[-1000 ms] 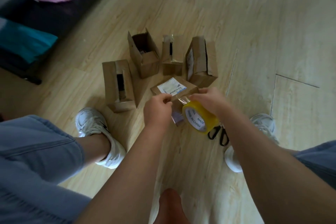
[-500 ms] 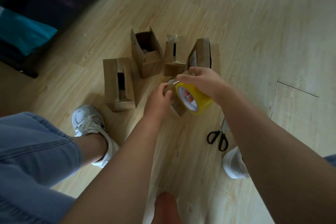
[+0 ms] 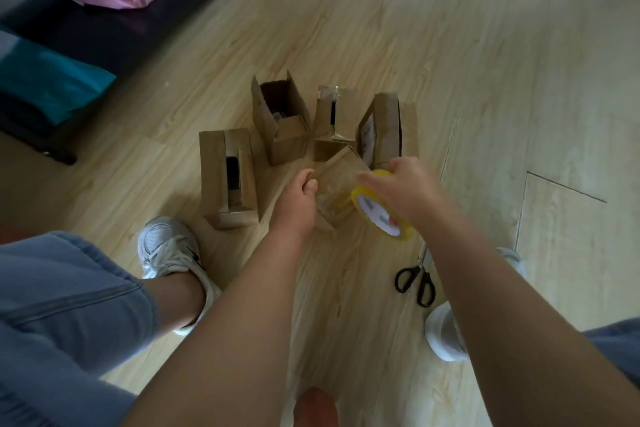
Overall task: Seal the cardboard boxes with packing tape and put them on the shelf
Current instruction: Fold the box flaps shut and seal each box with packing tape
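**Left hand [image 3: 298, 199] pins the tape, right hand [image 3: 407, 191] draws the roll away**

The left hand's fingers are curled. They seem to pinch the loose end of the clear tape strip [image 3: 332, 210] against the near side of a small cardboard box [image 3: 341, 166], though blur hides the exact contact. The right hand is wrapped round the yellow tape roll [image 3: 382, 217] and held apart from the left, so the strip stretches between them, I'd guess to lie flat over the seam. Just beyond both hands stand four more boxes [image 3: 280, 121], all with gaps or raised flaps, which makes five boxes in all. There is one roll, and one pair of scissors [image 3: 415, 282] on the floor [image 3: 485, 80] beneath the right forearm, handy for the cut. The dark shelf [image 3: 104, 38] sits well past the left hand.
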A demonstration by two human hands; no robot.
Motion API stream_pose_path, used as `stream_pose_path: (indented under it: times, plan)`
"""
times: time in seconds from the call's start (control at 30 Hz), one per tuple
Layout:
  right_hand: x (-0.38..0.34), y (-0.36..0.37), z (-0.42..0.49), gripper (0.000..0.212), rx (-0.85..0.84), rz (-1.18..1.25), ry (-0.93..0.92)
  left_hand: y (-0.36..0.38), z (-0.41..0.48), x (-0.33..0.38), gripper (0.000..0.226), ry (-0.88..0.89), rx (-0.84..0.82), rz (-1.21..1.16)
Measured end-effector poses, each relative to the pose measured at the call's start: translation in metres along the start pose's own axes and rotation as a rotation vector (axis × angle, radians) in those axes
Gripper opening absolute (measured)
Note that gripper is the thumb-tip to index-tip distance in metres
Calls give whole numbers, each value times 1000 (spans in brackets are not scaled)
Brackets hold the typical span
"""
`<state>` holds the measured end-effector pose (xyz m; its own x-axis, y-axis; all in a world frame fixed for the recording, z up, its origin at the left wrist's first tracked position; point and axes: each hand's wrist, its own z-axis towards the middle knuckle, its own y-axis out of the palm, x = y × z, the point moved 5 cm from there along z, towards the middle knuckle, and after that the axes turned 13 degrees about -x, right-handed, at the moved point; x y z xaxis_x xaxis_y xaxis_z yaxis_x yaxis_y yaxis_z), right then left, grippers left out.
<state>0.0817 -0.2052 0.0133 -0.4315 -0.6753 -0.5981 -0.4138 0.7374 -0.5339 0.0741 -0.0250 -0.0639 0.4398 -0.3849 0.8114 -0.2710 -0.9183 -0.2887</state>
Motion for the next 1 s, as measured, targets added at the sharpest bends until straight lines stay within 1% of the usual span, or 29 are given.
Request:
stream_pose_path:
  times: [0.03, 0.1, 0.2, 0.4, 0.47, 0.6, 0.7, 0.77, 0.8, 0.87, 0.93, 0.97, 1.0]
  plan:
    - [6, 3, 1, 39, -24, -41, 47, -3, 3, -1, 38, -11, -23, -13]
    - [19, 8, 1, 41, -26, -48, 115, -3, 6, 0, 38, -12, -66, -21]
    - [34, 18, 3, 39, 32, -90, 130, 3, 3, -1, 39, 4, -73, -16]
    - [54, 26, 3, 39, 10, -96, 197, 0, 5, -1, 37, 7, -53, -32]
    - [58, 28, 5, 42, 12, -79, 209, 1, 4, 0, 37, 9, -46, -35]
    - [59, 40, 9, 41, -52, -25, 217, -2, 6, -1, 38, -6, -24, -75]
    - [56, 45, 15, 48, -58, 10, 183, -7, 10, -1, 41, -26, -26, -44]
    - [52, 45, 21, 53, -50, 27, 157, -10, 13, 2, 42, -23, -13, 90]
    - [51, 45, 24, 56, -44, 38, 144, -11, 13, 6, 44, -14, 14, 219]
    - [49, 44, 30, 61, -31, 52, 129, -10, 13, 15, 49, 53, 58, 566]
    - [48, 41, 35, 62, -17, 64, 129, 1, 11, 24, 60, 187, 25, 860]
    - [49, 40, 37, 60, -17, 56, 127, 9, 10, 24, 64, 235, -14, 958]
    - [49, 40, 37, 57, -18, 43, 126, 15, 9, 22, 62, 252, -53, 1032]
